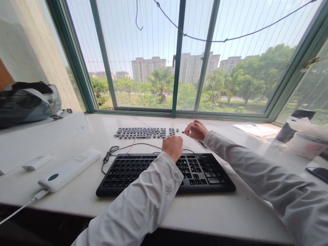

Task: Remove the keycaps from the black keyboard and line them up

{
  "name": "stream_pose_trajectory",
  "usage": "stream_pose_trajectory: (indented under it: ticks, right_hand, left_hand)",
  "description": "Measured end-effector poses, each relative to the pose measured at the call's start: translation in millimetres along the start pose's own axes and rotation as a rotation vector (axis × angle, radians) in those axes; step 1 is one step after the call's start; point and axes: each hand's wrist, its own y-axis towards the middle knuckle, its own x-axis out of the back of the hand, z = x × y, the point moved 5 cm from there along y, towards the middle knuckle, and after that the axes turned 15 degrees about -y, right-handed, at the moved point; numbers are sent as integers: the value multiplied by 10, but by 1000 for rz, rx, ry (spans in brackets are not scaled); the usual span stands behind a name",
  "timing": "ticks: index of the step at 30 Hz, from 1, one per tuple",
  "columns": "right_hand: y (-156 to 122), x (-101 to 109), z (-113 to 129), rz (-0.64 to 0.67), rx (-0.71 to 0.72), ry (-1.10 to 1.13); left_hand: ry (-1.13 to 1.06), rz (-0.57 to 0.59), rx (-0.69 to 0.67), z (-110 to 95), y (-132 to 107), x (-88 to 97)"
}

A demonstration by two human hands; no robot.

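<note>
A black keyboard [212, 171] lies on the white counter, with most of its keycaps off and bare sockets showing. A few caps remain at its right end. Behind it, loose dark keycaps [143, 132] are laid out in rows like a key layout. My right hand [196, 130] pinches a small dark keycap [182, 132] just right of those rows. Above the keyboard's back edge, my left hand [173, 147] is closed with its knuckles up, close to the loose caps. Its fingertips are hidden behind the hand, so what they hold, if anything, cannot be seen.
A black cable [110, 153] runs behind the keyboard. A white power strip-like device [69, 171] with a plugged-in cord lies left, near a small white box [37, 162]. Paper [256, 129], a plastic-wrapped tub [306, 140] and a phone [317, 173] are on the right.
</note>
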Motion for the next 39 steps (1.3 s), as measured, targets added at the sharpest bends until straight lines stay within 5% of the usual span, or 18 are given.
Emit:
stream_pose_trajectory:
  ticks: [5,12,19,34,39]
  right_hand:
    - [-726,239,-95,-128,-43,327]
    - [-1353,225,-108,17,-70,749]
    - [-1462,22,-103,55,-96,890]
    - [-1485,10,-28,82,-163,1068]
    - [-1498,39,59,115,-105,1033]
  left_hand:
    - [-196,-4,-146,-147,-40,-48]
    - [-520,45,-395,-343,-118,-95]
    - [-541,120,-403,-388,-151,-218]
    - [-691,124,-381,-415,-183,-146]
    - [-674,230,-447,-399,-157,-153]
